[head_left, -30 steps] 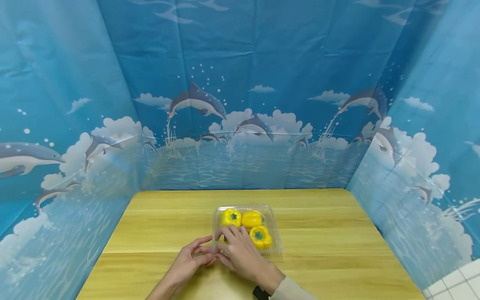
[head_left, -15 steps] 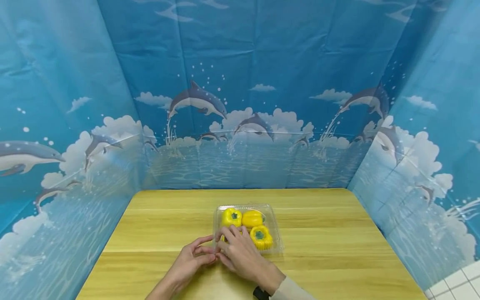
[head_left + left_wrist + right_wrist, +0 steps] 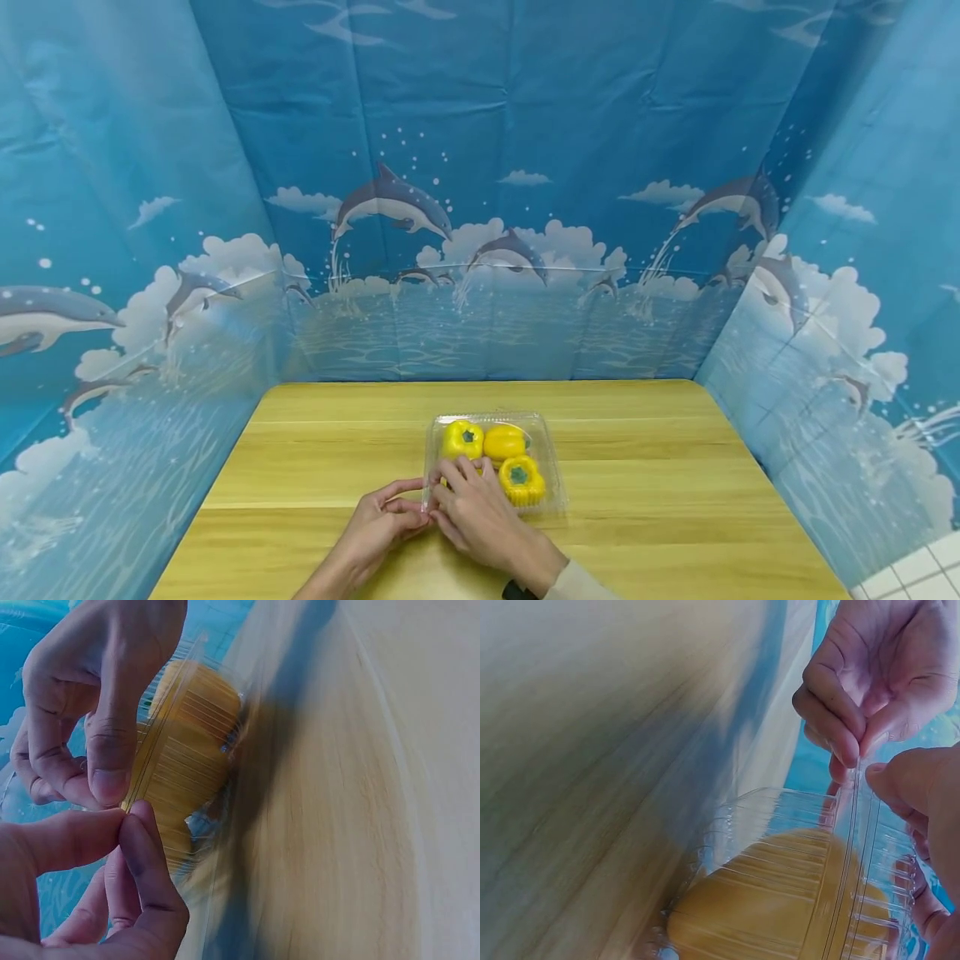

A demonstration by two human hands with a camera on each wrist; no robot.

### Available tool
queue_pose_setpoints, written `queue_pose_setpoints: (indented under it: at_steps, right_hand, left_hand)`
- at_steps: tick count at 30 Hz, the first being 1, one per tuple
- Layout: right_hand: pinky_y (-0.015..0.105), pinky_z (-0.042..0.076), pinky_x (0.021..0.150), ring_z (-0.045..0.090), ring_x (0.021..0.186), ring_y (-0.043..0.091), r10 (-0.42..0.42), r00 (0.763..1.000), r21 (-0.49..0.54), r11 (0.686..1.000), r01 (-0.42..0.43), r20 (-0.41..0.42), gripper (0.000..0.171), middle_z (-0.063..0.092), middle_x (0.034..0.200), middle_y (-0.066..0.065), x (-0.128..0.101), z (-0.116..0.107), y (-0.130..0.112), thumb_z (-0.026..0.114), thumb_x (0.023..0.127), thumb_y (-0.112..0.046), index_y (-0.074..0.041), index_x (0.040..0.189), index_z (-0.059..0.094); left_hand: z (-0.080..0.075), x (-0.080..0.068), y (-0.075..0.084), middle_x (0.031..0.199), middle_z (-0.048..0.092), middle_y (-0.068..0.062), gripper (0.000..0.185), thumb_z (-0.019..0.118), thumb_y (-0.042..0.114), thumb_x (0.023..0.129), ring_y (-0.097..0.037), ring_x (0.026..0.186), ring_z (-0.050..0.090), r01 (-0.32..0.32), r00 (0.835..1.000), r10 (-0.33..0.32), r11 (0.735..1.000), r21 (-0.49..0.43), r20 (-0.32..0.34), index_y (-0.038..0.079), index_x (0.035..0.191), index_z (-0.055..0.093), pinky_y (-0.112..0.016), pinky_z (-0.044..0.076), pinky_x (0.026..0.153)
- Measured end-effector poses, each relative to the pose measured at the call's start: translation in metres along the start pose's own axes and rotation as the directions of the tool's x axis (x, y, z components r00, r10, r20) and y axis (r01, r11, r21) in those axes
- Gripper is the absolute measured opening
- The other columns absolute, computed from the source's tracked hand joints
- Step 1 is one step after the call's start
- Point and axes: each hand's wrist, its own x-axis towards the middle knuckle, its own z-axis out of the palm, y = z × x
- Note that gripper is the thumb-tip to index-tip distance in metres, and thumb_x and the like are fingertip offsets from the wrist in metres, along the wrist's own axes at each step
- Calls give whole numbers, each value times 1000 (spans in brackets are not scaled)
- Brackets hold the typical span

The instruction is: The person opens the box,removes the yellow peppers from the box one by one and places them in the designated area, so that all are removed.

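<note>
Pinching the near left corner rim of a clear plastic clamshell box (image 3: 491,458), the left hand (image 3: 378,529) has thumb and forefinger pressed together on the thin edge. Just beside it, the right hand (image 3: 480,517) lies over the box's near side, its fingers curled onto the lid and its thumb gripping the same rim. The box sits on the wooden table (image 3: 637,500), towards the near middle, with yellow bell peppers (image 3: 504,442) inside. A dolphin-printed blue curtain (image 3: 480,208) walls the table.
</note>
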Motion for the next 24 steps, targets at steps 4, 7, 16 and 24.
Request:
queue_pose_setpoints:
  at_steps: [4,7,16,24]
  right_hand:
    - [35,41,95,60,117,14,10,1000,9,1000,-10,2,11,69,130,-9,-1,0,-1,91,103,-37,-32,100,83]
    - [35,42,96,60,117,14,15,1000,8,1000,-15,-2,11,69,129,-9,-1,1,-1,91,103,-36,-32,98,82]
    - [35,42,96,60,117,14,27,1000,15,1000,-27,15,10,69,129,-9,-3,-4,-3,88,106,-34,-31,100,80]
    - [23,35,87,59,110,14,109,993,209,973,-98,-42,8,67,130,-4,7,-21,1,83,111,-26,-27,110,75]
  left_hand:
    - [0,0,1,115,84,-7,68,78,-2,101,-22,111,84,9,1000,-9,1000,-6,4,-4,166,57,-30,69,103]
    - [0,0,2,113,83,-6,68,79,-2,101,-21,109,84,14,1000,-14,1000,-13,6,-4,165,57,-30,69,102]
    - [2,1,-2,110,82,-5,68,79,-5,99,-20,105,84,16,1000,-16,1000,-23,-10,-6,164,59,-29,70,99]
    - [-1,2,-2,108,81,-5,65,79,-8,98,-18,101,82,21,999,-22,1000,-9,-33,-10,160,59,-28,70,97]
